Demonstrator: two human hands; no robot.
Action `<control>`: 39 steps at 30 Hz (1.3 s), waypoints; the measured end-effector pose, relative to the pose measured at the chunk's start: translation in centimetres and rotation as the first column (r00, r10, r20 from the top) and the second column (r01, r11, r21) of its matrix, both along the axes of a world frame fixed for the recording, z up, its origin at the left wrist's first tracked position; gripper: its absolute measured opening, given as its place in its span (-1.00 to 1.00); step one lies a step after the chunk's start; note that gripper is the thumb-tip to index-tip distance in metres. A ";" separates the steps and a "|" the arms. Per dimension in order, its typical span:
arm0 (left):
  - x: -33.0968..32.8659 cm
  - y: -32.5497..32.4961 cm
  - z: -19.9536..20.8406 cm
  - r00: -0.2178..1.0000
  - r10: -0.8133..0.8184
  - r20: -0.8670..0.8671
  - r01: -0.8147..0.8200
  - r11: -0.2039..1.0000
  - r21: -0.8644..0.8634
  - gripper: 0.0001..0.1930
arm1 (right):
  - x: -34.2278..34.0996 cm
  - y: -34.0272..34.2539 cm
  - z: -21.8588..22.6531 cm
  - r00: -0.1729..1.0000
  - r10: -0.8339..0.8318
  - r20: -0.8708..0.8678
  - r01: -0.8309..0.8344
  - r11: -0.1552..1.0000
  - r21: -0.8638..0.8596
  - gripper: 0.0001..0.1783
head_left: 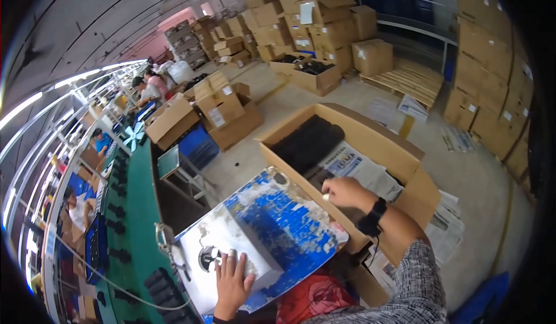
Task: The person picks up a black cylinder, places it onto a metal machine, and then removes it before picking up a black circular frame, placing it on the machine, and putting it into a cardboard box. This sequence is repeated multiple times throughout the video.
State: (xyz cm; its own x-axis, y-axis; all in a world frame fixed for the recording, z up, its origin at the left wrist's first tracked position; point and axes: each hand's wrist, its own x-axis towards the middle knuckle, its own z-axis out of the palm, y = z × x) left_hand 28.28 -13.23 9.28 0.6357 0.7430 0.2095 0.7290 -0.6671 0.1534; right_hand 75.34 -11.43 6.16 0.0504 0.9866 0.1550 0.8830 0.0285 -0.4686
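Note:
My left hand (233, 280) lies with its fingers stretched out on a white metal box-shaped fixture (255, 246). Its fingertips reach the edge of a round black part (209, 258) set in the top of that fixture. Over the near side of a large open carton (399, 141), my right hand (347, 193) has its fingers curled together. Anything inside that grip is hidden. Pale coverings show on the fingertips of my hands. Rows of black parts (307, 144) fill the carton's far end, beside folded newspaper (353, 167).
The fixture stands on a worn blue table (284, 225). To the left runs a green conveyor belt (136, 208) with several black parts on it, and people sit along its far side. Stacked cartons (480, 63), a wooden pallet (402, 83) and a small stool (174, 165) stand around.

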 end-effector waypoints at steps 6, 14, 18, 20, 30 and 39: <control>1.9 0.1 0.8 0.997 0.047 -0.068 -0.050 0.998 -0.038 -0.34 | 10.5 7.9 -9.8 0.965 0.033 0.259 0.066 0.929 -0.364 -0.64; 3.0 1.2 1.5 0.993 0.077 -0.087 -0.080 0.996 -0.034 -0.41 | 8.3 25.3 -13.0 0.986 -0.168 0.009 0.165 0.977 0.135 -0.47; 2.1 1.5 1.0 0.988 0.112 -0.105 -0.124 0.986 -0.111 -0.37 | 8.6 30.0 -14.2 0.955 -0.277 0.104 0.252 0.946 0.204 -0.44; 2.1 1.5 0.8 0.986 0.136 -0.101 -0.153 0.972 -0.178 -0.33 | 9.6 30.7 -15.7 0.944 -0.303 0.130 0.277 0.943 0.185 -0.40; 2.8 1.6 1.9 0.979 0.167 -0.117 -0.188 0.962 -0.198 -0.34 | 10.4 27.4 -19.6 0.897 -0.354 0.264 0.259 0.906 0.334 -0.34; 2.8 0.9 1.6 0.973 0.210 -0.094 -0.224 0.958 -0.180 -0.32 | 10.2 17.5 -18.8 0.921 -0.343 0.186 0.257 0.892 0.371 -0.26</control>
State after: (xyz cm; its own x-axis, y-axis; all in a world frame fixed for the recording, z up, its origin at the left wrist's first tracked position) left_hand 31.11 -12.29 10.91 0.4632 0.8862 0.0119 0.8668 -0.4558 0.2021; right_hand 85.55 6.06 -12.69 0.2544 0.8174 0.5169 0.9578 -0.1391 -0.2514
